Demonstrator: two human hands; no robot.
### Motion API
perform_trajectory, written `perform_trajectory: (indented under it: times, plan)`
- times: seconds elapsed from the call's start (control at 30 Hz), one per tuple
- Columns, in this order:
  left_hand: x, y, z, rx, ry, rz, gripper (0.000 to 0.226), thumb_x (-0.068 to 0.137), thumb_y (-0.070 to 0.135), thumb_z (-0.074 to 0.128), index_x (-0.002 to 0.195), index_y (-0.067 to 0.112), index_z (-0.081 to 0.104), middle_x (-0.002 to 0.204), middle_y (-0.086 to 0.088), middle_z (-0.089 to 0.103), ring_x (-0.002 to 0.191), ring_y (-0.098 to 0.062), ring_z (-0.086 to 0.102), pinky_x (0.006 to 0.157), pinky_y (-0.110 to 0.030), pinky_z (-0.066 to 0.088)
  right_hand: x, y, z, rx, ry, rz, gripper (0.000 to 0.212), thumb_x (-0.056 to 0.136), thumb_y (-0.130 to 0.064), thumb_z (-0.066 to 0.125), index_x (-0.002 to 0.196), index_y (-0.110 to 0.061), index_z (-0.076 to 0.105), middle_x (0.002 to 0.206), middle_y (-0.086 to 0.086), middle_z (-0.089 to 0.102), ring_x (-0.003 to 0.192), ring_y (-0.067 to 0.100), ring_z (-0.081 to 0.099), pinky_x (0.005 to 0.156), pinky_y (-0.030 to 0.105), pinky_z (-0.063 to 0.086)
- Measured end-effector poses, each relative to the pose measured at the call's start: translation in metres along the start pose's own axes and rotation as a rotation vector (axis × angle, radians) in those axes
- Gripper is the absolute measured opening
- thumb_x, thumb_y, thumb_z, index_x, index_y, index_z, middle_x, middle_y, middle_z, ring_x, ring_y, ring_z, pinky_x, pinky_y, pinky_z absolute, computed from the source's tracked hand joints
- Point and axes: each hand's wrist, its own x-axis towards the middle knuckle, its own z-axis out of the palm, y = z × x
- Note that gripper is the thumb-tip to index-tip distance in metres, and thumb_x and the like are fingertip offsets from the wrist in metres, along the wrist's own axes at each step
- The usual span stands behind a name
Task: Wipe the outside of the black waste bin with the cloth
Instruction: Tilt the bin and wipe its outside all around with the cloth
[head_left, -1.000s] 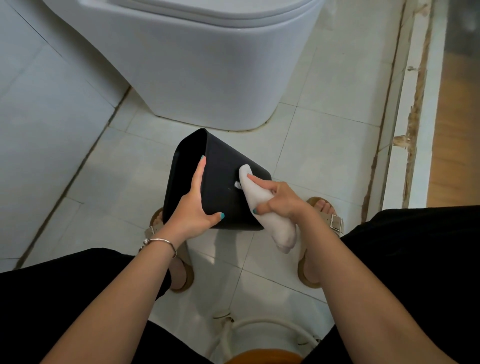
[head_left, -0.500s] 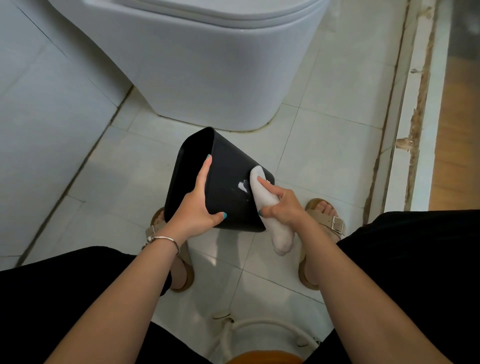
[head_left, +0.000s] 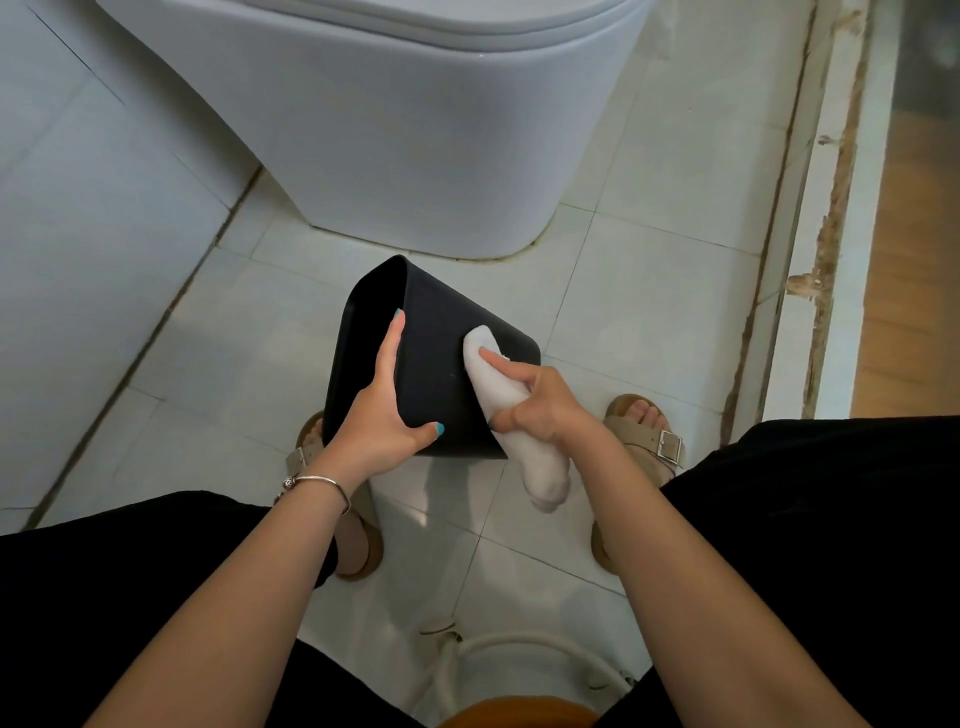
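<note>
The black waste bin (head_left: 431, 353) is tilted above the tiled floor, its open mouth facing left and its base toward the right. My left hand (head_left: 382, 415) holds it at the rim, fingers over the mouth edge and thumb on the outer wall. My right hand (head_left: 535, 402) grips a white cloth (head_left: 498, 379) and presses its upper end against the bin's outer wall near the base. The cloth's loose lower end hangs below my right hand.
A white toilet (head_left: 395, 130) stands just beyond the bin. A grey tiled wall (head_left: 78, 234) runs along the left, and a raised door threshold (head_left: 831, 234) along the right. My sandalled feet (head_left: 644, 431) flank the bin. A white hose (head_left: 498, 654) lies on the floor near me.
My right hand has slid the cloth along the bin's outer wall, out toward the base and back slightly. A small pale mark seen beside the cloth earlier is now mostly covered. My left hand keeps its hold.
</note>
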Motion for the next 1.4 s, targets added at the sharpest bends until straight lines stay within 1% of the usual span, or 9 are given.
perform_trajectory:
  times: [0.27,0.43,0.6,0.77,0.93,1.1,1.17,1.27,1.4]
  plan:
    - [0.0,0.003,0.005,-0.005,-0.022,0.005,0.125,0.078,0.004,0.078,0.143,0.062,-0.012,0.145,0.01,0.04,0.097,0.006,0.055,0.071,-0.007,0.047,0.0,0.004,-0.002,0.038,0.069,0.044,0.084,0.07,-0.007,0.078,0.133,-0.055,0.05,0.131,-0.005,0.049,0.112,0.021,0.053,0.095,0.03,0.045]
    - [0.0,0.004,0.003,0.011,-0.009,0.007,0.125,0.078,0.005,0.078,0.143,0.061,-0.012,0.145,0.009,0.04,0.11,-0.006,0.055,0.073,-0.007,0.047,-0.005,-0.004,-0.015,0.077,-0.027,0.015,0.081,0.071,-0.005,0.078,0.132,-0.052,0.053,0.114,-0.017,0.054,0.095,0.004,0.056,0.085,0.022,0.044]
    - [0.002,0.007,0.005,0.016,-0.032,0.031,0.125,0.078,0.003,0.078,0.143,0.062,-0.011,0.135,0.014,0.041,0.107,-0.005,0.055,0.085,-0.017,0.049,-0.006,0.006,-0.01,0.099,0.053,0.053,0.083,0.07,-0.007,0.079,0.135,-0.051,0.051,0.128,-0.006,0.051,0.112,0.019,0.055,0.093,0.027,0.045]
    - [0.002,0.002,0.001,0.0,-0.019,0.014,0.125,0.077,0.004,0.079,0.145,0.06,-0.011,0.135,0.019,0.035,0.1,0.004,0.052,0.078,-0.013,0.047,-0.006,-0.002,-0.012,0.065,-0.098,0.017,0.082,0.068,-0.011,0.081,0.127,-0.06,0.053,0.128,-0.009,0.054,0.103,0.012,0.057,0.093,0.03,0.049]
    - [0.001,0.002,0.004,-0.009,-0.023,0.019,0.126,0.077,0.003,0.079,0.143,0.062,-0.011,0.138,0.017,0.036,0.108,-0.004,0.053,0.082,-0.015,0.05,-0.01,0.003,-0.011,0.112,0.004,0.049,0.082,0.072,-0.007,0.078,0.135,-0.052,0.051,0.126,-0.006,0.052,0.097,0.011,0.055,0.086,0.026,0.045]
    - [0.002,0.001,0.0,0.001,-0.008,0.015,0.125,0.077,0.003,0.079,0.146,0.058,-0.009,0.137,0.016,0.038,0.1,0.002,0.056,0.077,-0.013,0.049,-0.013,-0.002,-0.005,0.064,-0.121,0.008,0.082,0.07,-0.011,0.081,0.134,-0.054,0.051,0.128,-0.008,0.051,0.103,0.013,0.054,0.095,0.032,0.048]
    - [0.001,-0.001,-0.001,0.002,0.003,0.005,0.126,0.076,0.004,0.08,0.145,0.06,-0.01,0.144,0.011,0.038,0.11,-0.007,0.055,0.081,-0.017,0.051,-0.013,0.002,-0.006,0.114,-0.071,0.012,0.082,0.07,-0.01,0.08,0.132,-0.055,0.052,0.127,-0.008,0.053,0.102,0.012,0.055,0.096,0.033,0.049]
    - [0.0,0.002,0.002,-0.001,-0.011,0.007,0.126,0.077,0.004,0.079,0.144,0.061,-0.011,0.143,0.011,0.038,0.111,-0.008,0.054,0.076,-0.01,0.048,-0.014,0.007,-0.004,0.145,0.027,0.044,0.083,0.07,-0.01,0.079,0.135,-0.053,0.051,0.131,-0.003,0.053,0.107,0.019,0.056,0.094,0.032,0.048]
    - [0.003,0.005,0.007,0.011,-0.022,0.028,0.125,0.077,0.003,0.078,0.144,0.061,-0.011,0.146,0.01,0.038,0.109,-0.007,0.056,0.077,-0.009,0.046,-0.016,0.005,-0.002,0.096,-0.034,0.005,0.083,0.071,-0.011,0.079,0.136,-0.052,0.048,0.136,-0.008,0.05,0.113,0.016,0.053,0.092,0.026,0.044]
